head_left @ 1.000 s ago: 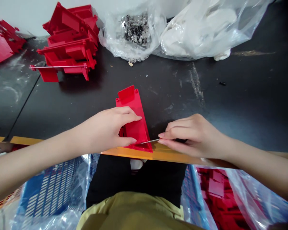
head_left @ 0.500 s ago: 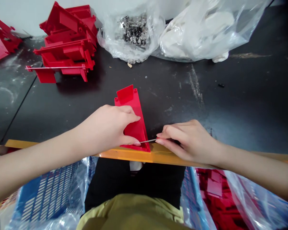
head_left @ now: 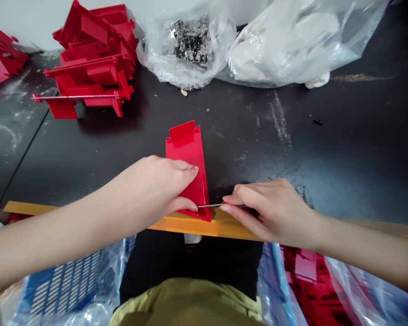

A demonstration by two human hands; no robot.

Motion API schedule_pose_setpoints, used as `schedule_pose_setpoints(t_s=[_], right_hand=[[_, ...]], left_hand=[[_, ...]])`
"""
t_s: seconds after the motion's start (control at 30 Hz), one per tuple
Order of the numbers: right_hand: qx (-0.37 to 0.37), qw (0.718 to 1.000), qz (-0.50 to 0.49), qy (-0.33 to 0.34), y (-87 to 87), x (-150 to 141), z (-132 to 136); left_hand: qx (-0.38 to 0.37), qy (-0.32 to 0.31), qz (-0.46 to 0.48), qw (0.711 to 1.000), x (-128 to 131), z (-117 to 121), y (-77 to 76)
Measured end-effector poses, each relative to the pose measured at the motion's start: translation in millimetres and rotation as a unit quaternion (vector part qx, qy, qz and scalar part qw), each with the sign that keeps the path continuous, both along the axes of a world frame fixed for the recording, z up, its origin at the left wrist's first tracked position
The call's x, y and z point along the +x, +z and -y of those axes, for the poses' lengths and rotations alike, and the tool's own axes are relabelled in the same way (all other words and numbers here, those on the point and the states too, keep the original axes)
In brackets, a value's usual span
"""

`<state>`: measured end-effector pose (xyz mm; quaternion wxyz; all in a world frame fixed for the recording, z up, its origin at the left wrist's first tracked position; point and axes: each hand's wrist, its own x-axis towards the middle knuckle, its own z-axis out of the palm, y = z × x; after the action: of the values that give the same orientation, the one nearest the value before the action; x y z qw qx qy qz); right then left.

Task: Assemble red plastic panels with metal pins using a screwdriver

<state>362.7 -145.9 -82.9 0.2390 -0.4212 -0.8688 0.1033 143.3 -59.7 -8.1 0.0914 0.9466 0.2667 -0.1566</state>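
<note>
A long red plastic piece (head_left: 187, 154) with a raised tab at its far end lies on the dark tabletop, its near end at the orange edge. My left hand (head_left: 163, 185) grips it from the left, with the thumb along its near part and the fingers across its top. A thin metal pin (head_left: 209, 206) sits level at the near end of the piece, pinched between the thumb and fingers of my right hand (head_left: 268, 210). The pin's tip is hidden at the red piece, close to my left thumb.
Stacked red plastic pieces (head_left: 91, 68) with a metal rod through them stand at the back left. Behind are a clear bag of small metal parts (head_left: 190, 45) and a white-filled bag (head_left: 285, 45). Below the orange table edge (head_left: 177, 225) are a blue crate (head_left: 64, 285) and bagged red pieces (head_left: 302, 271).
The red piece has turned slightly, now lying less slanted. Both hands and the pin sit a little lower in the view, and the right hand stays close to the piece.
</note>
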Motion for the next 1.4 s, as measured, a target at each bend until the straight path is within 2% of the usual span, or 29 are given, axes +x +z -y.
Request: schedule_pose_setpoints(t_s=[0.4, 0.67, 0.93, 1.17, 1.4], right_hand=[[0.022, 1.0, 0.006, 0.012, -0.8, -6.0, 0.3], [0.043, 0.999, 0.005, 0.008, -2.1, -5.0, -0.6], [-0.007, 0.999, -0.038, 0.03, -2.6, -3.9, -3.2], [-0.046, 0.998, -0.032, 0.006, -0.9, -6.4, -1.6], [-0.069, 0.996, -0.053, -0.027, -6.1, -6.6, 1.3]], left_hand=[[-0.01, -0.007, -0.03, 0.999, 2.5, -3.2, 6.9], [0.003, 0.001, -0.011, 1.0, -2.6, -4.1, 0.1], [-0.003, 0.025, 0.03, 0.999, -10.9, 1.3, -3.9], [-0.019, 0.028, 0.067, 0.997, -13.8, -4.9, -3.7], [0.016, 0.012, -0.002, 1.0, -0.1, -9.1, -1.3]])
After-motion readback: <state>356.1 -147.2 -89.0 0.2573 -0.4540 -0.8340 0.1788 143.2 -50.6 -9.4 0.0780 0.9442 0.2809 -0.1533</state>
